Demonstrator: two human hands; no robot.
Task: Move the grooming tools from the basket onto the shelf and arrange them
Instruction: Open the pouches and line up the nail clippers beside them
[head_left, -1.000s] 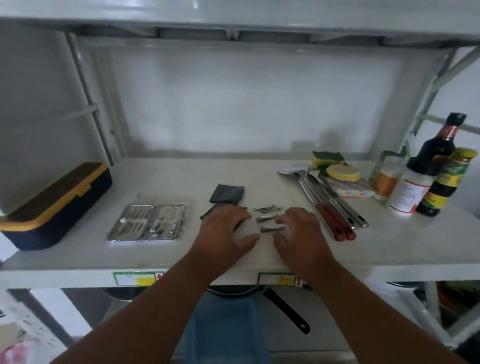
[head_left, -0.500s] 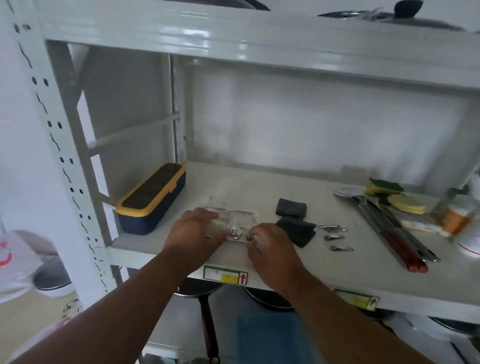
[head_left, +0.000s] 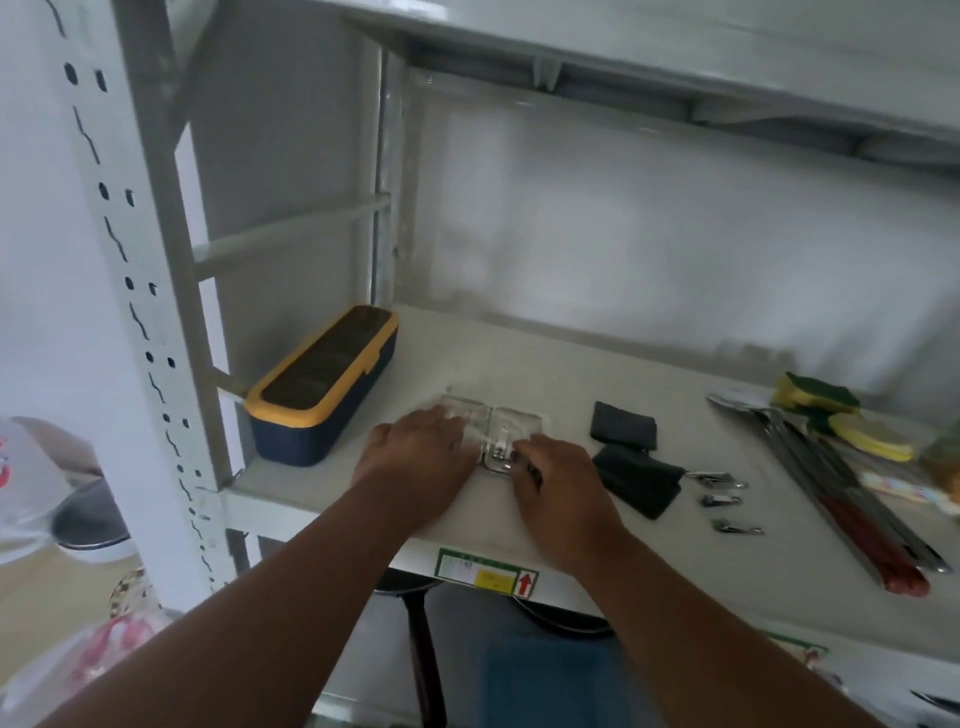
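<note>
— What can't you make out around the manicure case (head_left: 511, 422)?

— My left hand (head_left: 415, 449) covers most of its left half and my right hand (head_left: 553, 480) its near right corner, so I can't read the tools inside; they blur.

— And right of the case?

— Three small metal clippers (head_left: 719, 501), too small to tell apart. Beyond them the utensils (head_left: 857, 499) smear, and a jar (head_left: 943, 460) is cut off by the edge.

We are seeing an open metal manicure case (head_left: 511, 427) lying flat on the white shelf (head_left: 571, 374), two dark pouches (head_left: 623, 425) sitting just right of it, and three small nail clippers (head_left: 719, 479) lying in a column beyond.
</note>
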